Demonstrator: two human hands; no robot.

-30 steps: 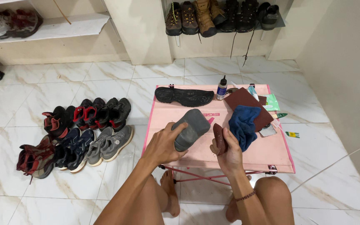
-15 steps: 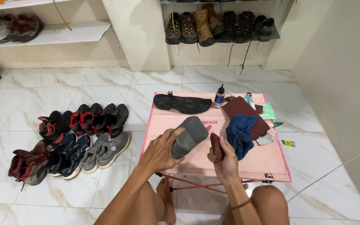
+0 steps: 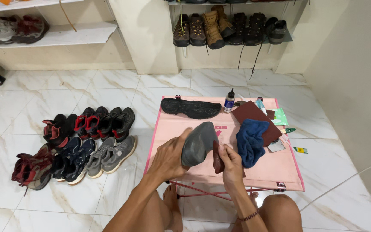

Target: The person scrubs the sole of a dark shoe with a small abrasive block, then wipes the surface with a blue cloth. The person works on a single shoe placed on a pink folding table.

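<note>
Shoe point(image 3: 197, 144) is up off the pink tabletop point(image 3: 280, 167), gray sole out, left hand point(image 3: 168, 158) wrapped tight round it. Right hand point(image 3: 230, 165) pinches a brown sanding piece point(image 3: 217, 157) against the edge. I'd go with short even strokes and brace the shoe firmly.

Bright, even indoor light from overhead, no harsh shadows. Soft sheen on the marble floor tiles point(image 3: 86, 92) (mild glare only). Soft shadows under the pink folding table point(image 3: 275, 169). Sharp focus throughout; slight wide-angle bending at edges, wall lines lean.
</note>
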